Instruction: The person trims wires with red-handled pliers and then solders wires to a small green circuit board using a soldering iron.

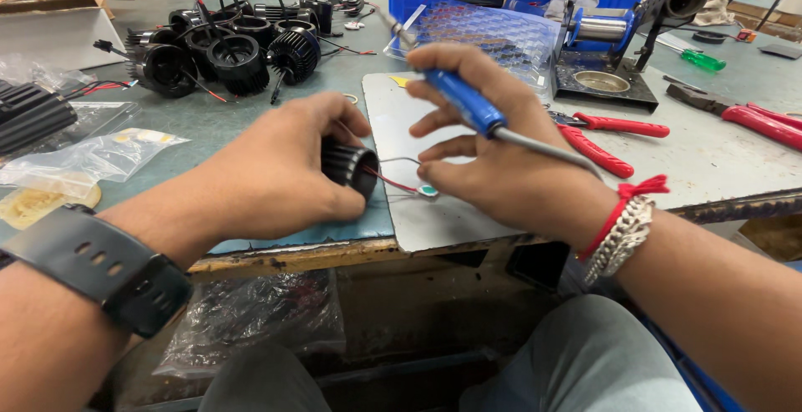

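Under the left hand [280, 165] grip: black round lamp part [351, 165], pinched tight on the surface [251, 119]. Beside it, right hand [493, 149] grip pressed around blue soldering iron [464, 103], fingertips near small disc [428, 190]. Best kept steady, wires [393, 180] slack.

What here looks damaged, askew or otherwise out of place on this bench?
The bench's front edge is worn: its green surface is chipped away, showing bare yellowish material beneath. Otherwise nothing stands out. The left hand holds a black finned housing, and the right hand holds a blue-handled soldering iron.
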